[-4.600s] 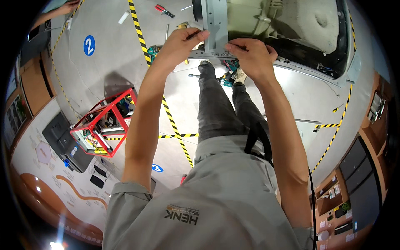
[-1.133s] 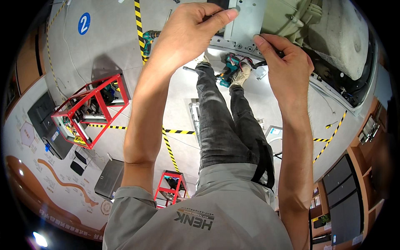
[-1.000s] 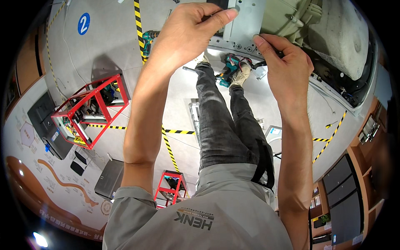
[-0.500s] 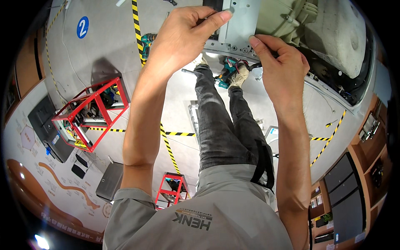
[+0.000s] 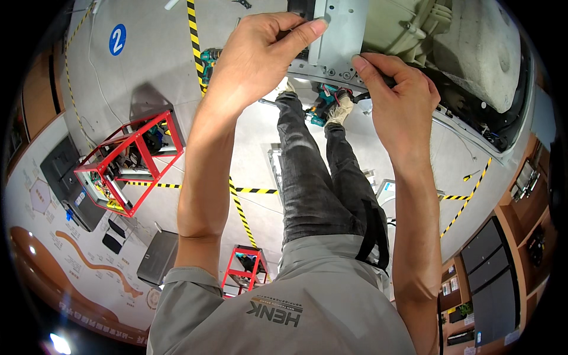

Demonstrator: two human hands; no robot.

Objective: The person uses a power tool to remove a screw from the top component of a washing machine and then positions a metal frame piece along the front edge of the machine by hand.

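At the top of the view, both my hands are at a pale grey metal panel (image 5: 343, 35) with small holes along its near edge. My left hand (image 5: 257, 59) is closed, its thumb tip overlapping the panel's left side and its curled fingers partly hidden. Closed in a pinch, my right hand (image 5: 405, 100) has its thumb tip at the panel's near right corner. Something dark shows between its thumb and forefinger, too little to name. Whatever either hand grips is hidden. The panel adjoins an open vehicle body (image 5: 473, 59) with a pale moulded part inside.
A teal cordless drill (image 5: 321, 107) lies by my feet, and another teal power tool (image 5: 208, 62) lies farther left. A red-framed cart (image 5: 139, 151) stands left, with a second red frame (image 5: 245, 266) behind me. Striped tape (image 5: 194, 32) marks the floor. Shelves (image 5: 526, 216) line the right.
Little differs. The panel's holed near edge appears slightly lower in the picture, and both hands keep nearly the same pose and place.
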